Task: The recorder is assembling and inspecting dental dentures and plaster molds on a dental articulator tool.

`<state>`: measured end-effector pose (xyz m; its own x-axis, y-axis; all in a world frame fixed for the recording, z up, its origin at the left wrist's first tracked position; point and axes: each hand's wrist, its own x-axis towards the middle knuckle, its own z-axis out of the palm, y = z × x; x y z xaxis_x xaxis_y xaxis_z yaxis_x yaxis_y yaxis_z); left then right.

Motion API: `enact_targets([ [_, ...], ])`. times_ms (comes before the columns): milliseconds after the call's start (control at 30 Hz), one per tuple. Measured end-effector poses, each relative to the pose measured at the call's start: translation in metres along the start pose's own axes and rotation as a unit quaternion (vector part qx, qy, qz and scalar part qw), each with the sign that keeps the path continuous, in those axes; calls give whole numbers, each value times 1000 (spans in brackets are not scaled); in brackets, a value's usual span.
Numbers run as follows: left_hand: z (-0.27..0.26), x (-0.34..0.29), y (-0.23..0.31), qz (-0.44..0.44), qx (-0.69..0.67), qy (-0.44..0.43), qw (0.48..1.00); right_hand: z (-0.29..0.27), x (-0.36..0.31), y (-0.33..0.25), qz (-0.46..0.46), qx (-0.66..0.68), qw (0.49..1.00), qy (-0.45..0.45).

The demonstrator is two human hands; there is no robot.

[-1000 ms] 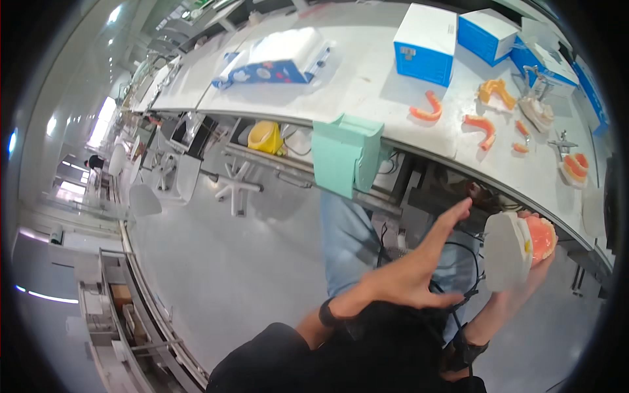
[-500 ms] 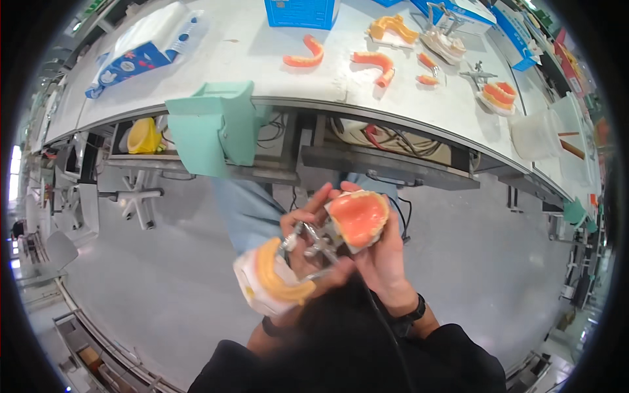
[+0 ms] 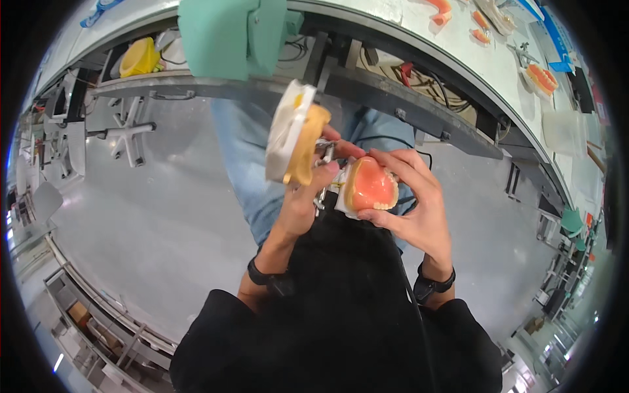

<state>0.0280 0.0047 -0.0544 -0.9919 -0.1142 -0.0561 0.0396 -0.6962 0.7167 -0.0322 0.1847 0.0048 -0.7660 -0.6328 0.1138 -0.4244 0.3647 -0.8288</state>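
Note:
Above my lap I hold a metal dental articulator (image 3: 329,152), opened out with a cast on each side. Its left side carries a yellow toothless jaw cast (image 3: 305,147) on a thick white plaster base (image 3: 283,137), tipped up on edge. On the right side a pink denture base (image 3: 373,185) with a row of teeth faces up, seated on its cast. My left hand (image 3: 303,204) is closed round the metal frame between the two casts; part of its fingers is hidden. Fingers and thumb of my right hand (image 3: 419,203) grip the denture and its cast by the edges.
Ahead is a white bench (image 3: 393,14) with pink denture pieces (image 3: 480,34) and another articulated model (image 3: 540,78) at the right. A green tray (image 3: 216,39) juts over the bench edge. Open drawers (image 3: 400,105) hold cables and a yellow object (image 3: 139,57). A wheeled chair base (image 3: 128,131) stands left.
The articulator has turned, bringing the yellow cast up and away from me, onto its edge. My right hand has shifted round to the denture's right side. The view has tilted down.

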Motion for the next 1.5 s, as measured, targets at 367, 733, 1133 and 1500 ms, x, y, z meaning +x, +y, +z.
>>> enact_targets([
  [367, 11, 5, -23, -114, 24, -97, 988, 21, -47, 8, 215, 192, 944, 159],
  [733, 14, 8, -19, -51, 68, -28, 996, 32, -44, 11, 103, 101, 974, 177],
  [1133, 6, 11, -19, -127, 96, -90, 983, 27, -59, 4, 225, 201, 943, 141],
  [1500, -5, -5, -34, -303, 179, -218, 910, 2, -74, 17, 379, 315, 867, -73],
])
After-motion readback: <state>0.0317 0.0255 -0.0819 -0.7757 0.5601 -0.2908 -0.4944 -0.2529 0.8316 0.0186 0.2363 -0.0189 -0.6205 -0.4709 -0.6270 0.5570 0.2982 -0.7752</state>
